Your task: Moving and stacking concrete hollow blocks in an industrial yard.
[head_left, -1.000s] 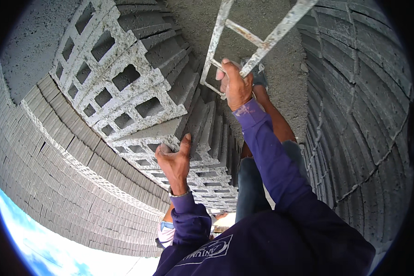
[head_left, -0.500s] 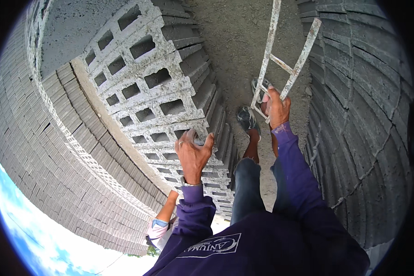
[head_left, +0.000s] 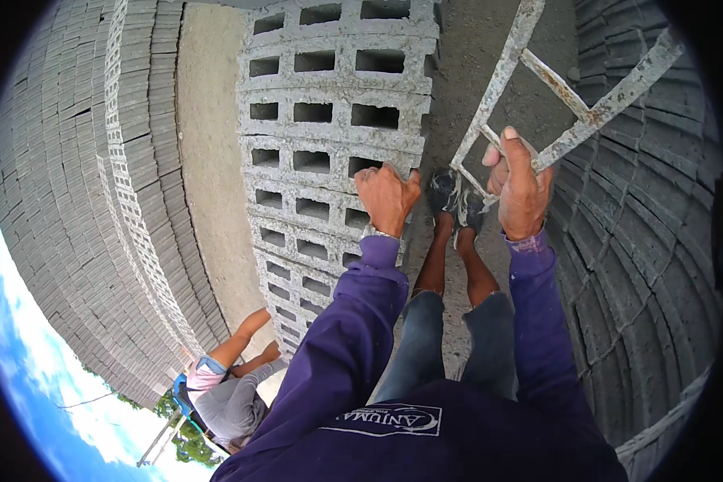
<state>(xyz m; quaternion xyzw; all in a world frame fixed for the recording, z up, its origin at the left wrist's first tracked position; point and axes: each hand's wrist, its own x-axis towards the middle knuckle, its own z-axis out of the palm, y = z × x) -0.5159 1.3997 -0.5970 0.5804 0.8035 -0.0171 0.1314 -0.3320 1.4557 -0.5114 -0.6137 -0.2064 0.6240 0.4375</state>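
Note:
In a tall stack of grey hollow concrete blocks point(head_left: 313, 132), the face with rectangular holes is turned toward me. My left hand point(head_left: 388, 199) is closed on the right end of one block, its fingers curled at a hole and the thumb by the outer edge. A rusty, white-painted metal frame point(head_left: 558, 86) with two long bars and short crosspieces rises in front of my right hand point(head_left: 524, 189). That hand is closed round the frame's lower end, with the thumb lying along it. Part of the grip is hidden behind the hand.
A wall of stacked blocks point(head_left: 643, 241) runs close along my right side. Sandy ground point(head_left: 209, 145) separates the hollow blocks from another long block wall point(head_left: 72, 177) at left. A co-worker point(head_left: 233, 386) bends by the stack's lower left. My shoes point(head_left: 458, 197) stand in the narrow aisle.
My view has turned, so the block stack now stands more upright and central. My left hand stays at the block's edge. The metal frame tilts further right, and more of the co-worker shows.

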